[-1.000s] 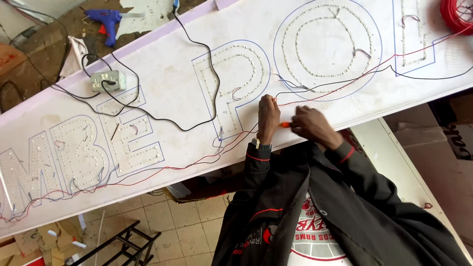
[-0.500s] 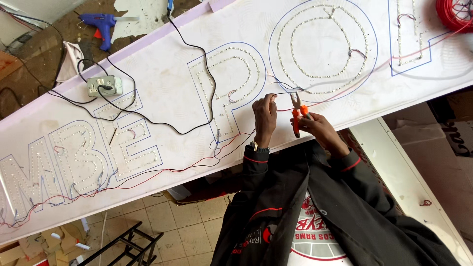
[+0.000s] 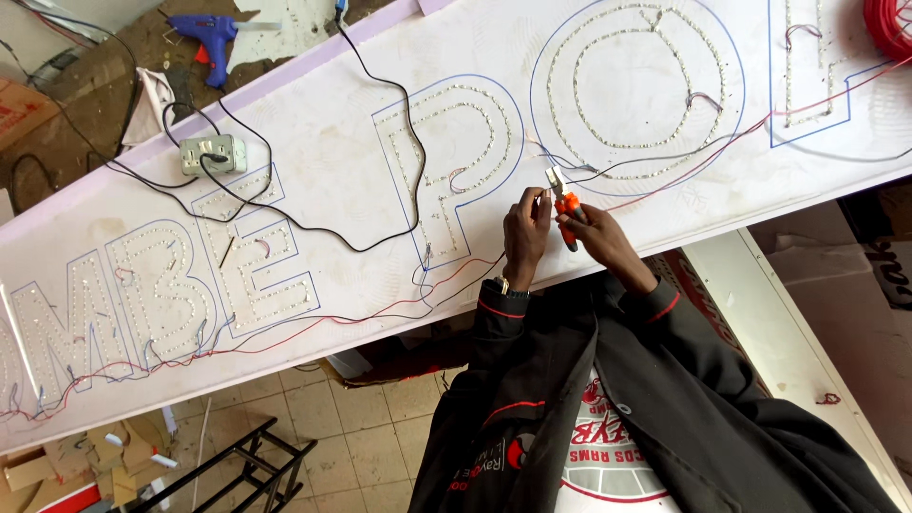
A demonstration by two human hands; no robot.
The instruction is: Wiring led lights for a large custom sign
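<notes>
both arms reached forward from dark jacket sleeves over the near edge of the white sign board, and the hands met just below the gap between two outlined letters. the left hand was raised with its fingers pinched together on the end of a thin wire, thumb and forefinger closed tight. the right hand sat just beside it, fingers wrapped shut around the orange handles of a pair of pliers, whose metal nose pointed up and away toward the wire end; whether the nose gripped the wire could not be told.

one pair of pliers, one blue glue gun, one grey double socket and one red wire coil were in view. six large letters outlined in blue and filled with rows of small led dots showed on the board, the end ones cut off by the frame.

a black cable looped from the socket across the board toward the hands, and thin red and grey wires trailed along the near edge. a black metal frame stood on the tiled floor below.
</notes>
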